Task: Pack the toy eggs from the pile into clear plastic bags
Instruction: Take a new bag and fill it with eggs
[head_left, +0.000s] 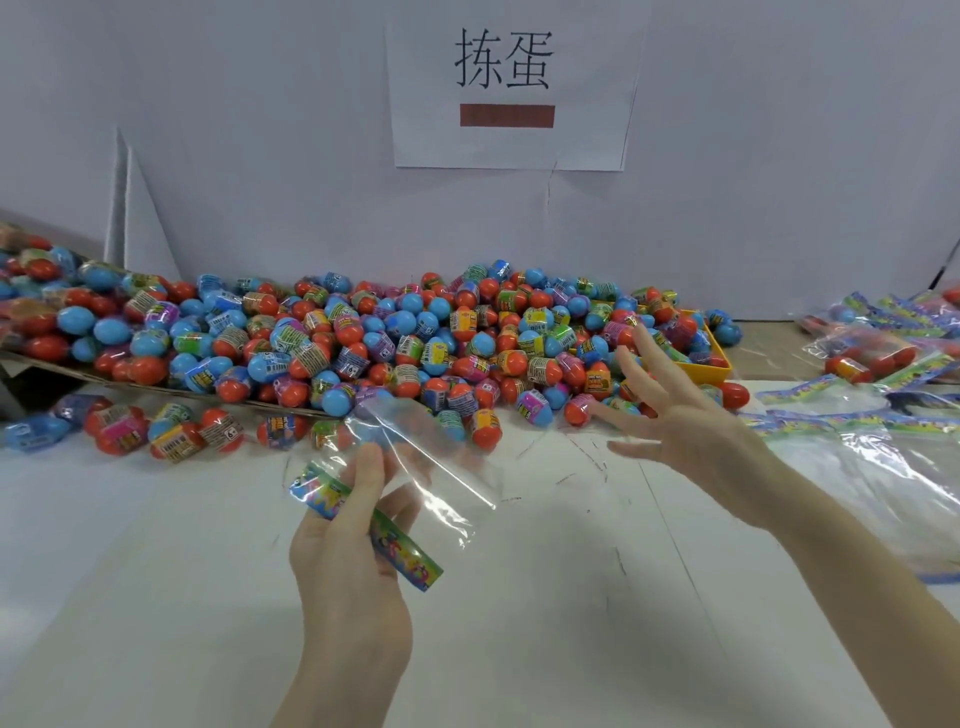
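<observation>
A big pile of red and blue toy eggs with printed wrappers stretches across the back of the white table. My left hand pinches a clear plastic bag by its colourful printed header strip, holding it above the table in front of the pile. The bag holds nothing. My right hand hovers with its fingers spread straight, right at the pile's front right edge, and grips nothing.
A yellow tray pokes out of the pile's right end. A stack of empty header bags lies at the right, with packed bags behind it. A wall with a paper sign backs the table. Cardboard underlies the left eggs.
</observation>
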